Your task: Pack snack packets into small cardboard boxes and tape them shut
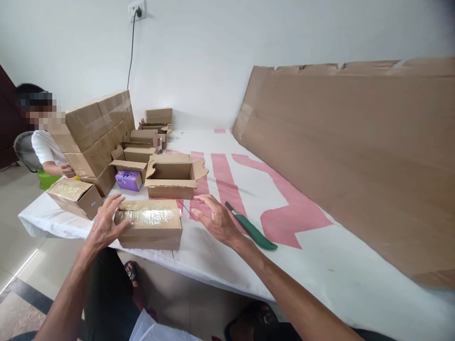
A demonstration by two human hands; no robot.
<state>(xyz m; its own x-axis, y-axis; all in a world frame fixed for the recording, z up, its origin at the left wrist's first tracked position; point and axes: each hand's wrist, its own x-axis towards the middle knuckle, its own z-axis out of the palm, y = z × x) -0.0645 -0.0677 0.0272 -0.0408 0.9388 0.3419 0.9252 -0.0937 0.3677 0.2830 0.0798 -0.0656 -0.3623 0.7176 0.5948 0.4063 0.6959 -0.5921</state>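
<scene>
A closed cardboard box (151, 237) with clear tape along its top lies at the front edge of the table. My left hand (107, 222) rests at its left end, thumb over the top and fingers apart. To the right of the box my right hand (218, 220) hovers over the cloth, fingers spread, holding nothing. Just past that hand lies a knife in a green sheath (254, 232) with a dark handle. Behind the taped box stands an open cardboard box (170, 189), and beside it a purple box (128, 180).
Several more open boxes (137, 154) line the table toward the wall. Stacked taped cartons (90, 128) stand at the left, with another closed box (74, 196) in front. A co-worker (44, 144) is beyond them. A large cardboard sheet (341, 156) leans along the right.
</scene>
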